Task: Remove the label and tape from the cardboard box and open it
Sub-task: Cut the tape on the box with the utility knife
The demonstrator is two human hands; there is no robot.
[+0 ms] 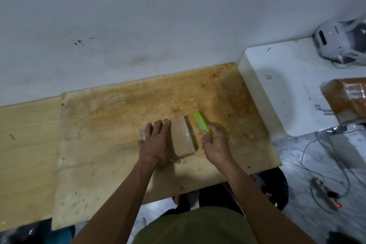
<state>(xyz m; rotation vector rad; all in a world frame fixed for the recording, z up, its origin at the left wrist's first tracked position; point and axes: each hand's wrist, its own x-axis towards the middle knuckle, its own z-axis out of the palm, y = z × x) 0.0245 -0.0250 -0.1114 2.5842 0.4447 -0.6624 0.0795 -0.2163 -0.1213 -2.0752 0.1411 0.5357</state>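
The left hand (pixel 156 140) is lying flat, fingers spread, on the box (pixel 181 137), hiding its left part. The box is resting on the bench (pixel 103 125). The right hand (pixel 214 144) is closing around a green cutter (pixel 202 125) just beside the box; its lower end is hidden in the fist.

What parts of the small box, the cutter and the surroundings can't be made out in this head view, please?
- cardboard box: its left part, and any label, hidden under the left hand.
- green cutter: lower handle hidden in the right hand; blade too small to tell.
- second parcel: cut off by the right edge, blurred.
- Printed sheet: text too small.
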